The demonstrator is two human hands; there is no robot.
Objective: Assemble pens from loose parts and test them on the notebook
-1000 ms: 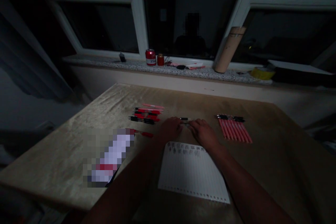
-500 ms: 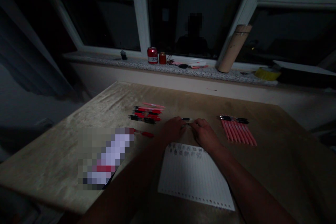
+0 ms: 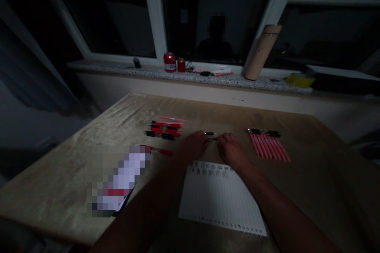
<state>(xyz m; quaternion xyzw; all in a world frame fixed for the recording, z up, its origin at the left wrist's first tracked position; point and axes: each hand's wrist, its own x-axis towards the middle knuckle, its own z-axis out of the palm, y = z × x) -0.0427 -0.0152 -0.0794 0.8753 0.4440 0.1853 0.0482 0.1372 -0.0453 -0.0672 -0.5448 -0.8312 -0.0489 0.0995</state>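
Over the middle of the table, my left hand (image 3: 196,144) and my right hand (image 3: 231,148) face each other with curled fingers. Both hands pinch a thin pen part (image 3: 212,140), one end each; its detail is lost in the dim light. Just beyond the fingertips lies a short black pen piece (image 3: 209,133). Below the hands rests a lined spiral notepad (image 3: 222,201) with rows of pencil-like scribbles along its far edge.
Red, black and pink pens (image 3: 163,129) lie in a group to the left. A red pen (image 3: 164,151) sits near a blurred phone-like object (image 3: 124,180). Pink pens (image 3: 268,148) line up at the right, with black pens (image 3: 264,132) across their ends. A can (image 3: 170,62) stands on the windowsill (image 3: 118,70).
The hands have drawn slightly apart, so more of the thin part shows between them. The whole view has shifted a little; the pens and notepad lie as before.
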